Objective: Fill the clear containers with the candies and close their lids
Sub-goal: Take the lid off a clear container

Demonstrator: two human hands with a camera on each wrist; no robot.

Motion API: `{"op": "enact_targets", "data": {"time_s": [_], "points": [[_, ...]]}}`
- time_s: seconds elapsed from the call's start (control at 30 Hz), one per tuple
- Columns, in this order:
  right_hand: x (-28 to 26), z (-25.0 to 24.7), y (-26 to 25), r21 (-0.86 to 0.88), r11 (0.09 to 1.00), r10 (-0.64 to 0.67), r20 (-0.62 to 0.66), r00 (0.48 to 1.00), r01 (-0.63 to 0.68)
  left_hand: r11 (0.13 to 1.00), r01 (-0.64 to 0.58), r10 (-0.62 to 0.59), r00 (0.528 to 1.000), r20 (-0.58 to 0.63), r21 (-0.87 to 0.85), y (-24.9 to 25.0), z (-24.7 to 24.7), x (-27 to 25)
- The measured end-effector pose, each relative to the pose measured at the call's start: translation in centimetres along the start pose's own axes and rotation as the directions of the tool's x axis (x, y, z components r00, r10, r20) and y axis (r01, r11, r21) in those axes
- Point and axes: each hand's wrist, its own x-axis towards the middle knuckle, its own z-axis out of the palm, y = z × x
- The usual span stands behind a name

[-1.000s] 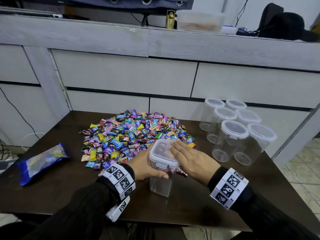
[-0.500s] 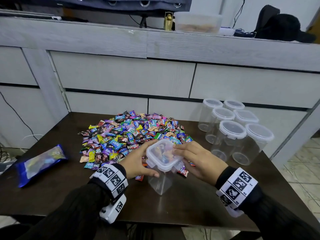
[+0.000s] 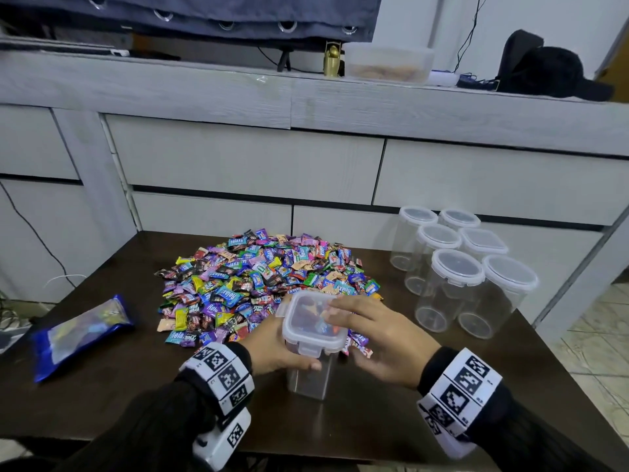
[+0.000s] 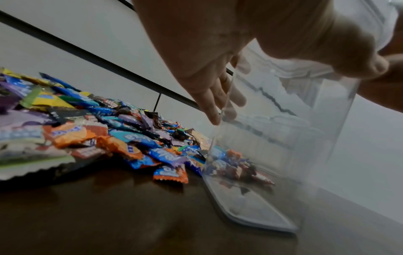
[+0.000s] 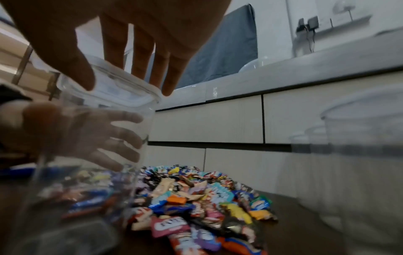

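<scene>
Nearest on the dark bench (image 3: 102, 396) stands a square clear container (image 3: 308, 376), upright, with its lid (image 3: 313, 321) sitting on top. The left hand (image 3: 275, 349) is wrapped round the container's side just under the lid, thumb across the near face and fingers curled behind it, a firm grip on the wall. The right hand (image 3: 381, 338) lies over the lid's right part with fingers straight and spread, thumb at the near edge, pressing rather than clutching. A few candies show through the clear wall at the bottom. Just behind, touching the container's far side, spreads the heap of wrapped candies (image 3: 258, 281). To the left lies a blue candy bag (image 3: 81, 332). Further back on the right, six empty lidded jars (image 3: 456, 281) stand clustered together.
</scene>
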Motion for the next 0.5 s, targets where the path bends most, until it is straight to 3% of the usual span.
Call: {"op": "enact_targets", "data": {"time_s": [0.17, 0.33, 0.5], "points": [[0.7, 0.7, -0.2, -0.261, 0.965, -0.001, 0.009, 1.0, 0.004, 0.997, 0.0, -0.003, 1.0, 0.03, 0.081, 0.5, -0.1, 0.3], [1.0, 1.1, -0.9, -0.527, 0.846, -0.093, 0.003, 0.996, 0.08, 0.993, -0.017, 0.012, 0.999, 0.046, 0.119, 0.6, 0.2, 0.1], [1.2, 1.8, -1.3, -0.593, 0.802, -0.102, -0.031, 0.994, 0.063, 0.992, -0.007, -0.001, 0.998, 0.064, 0.13, 0.4, 0.0, 0.3]]}}
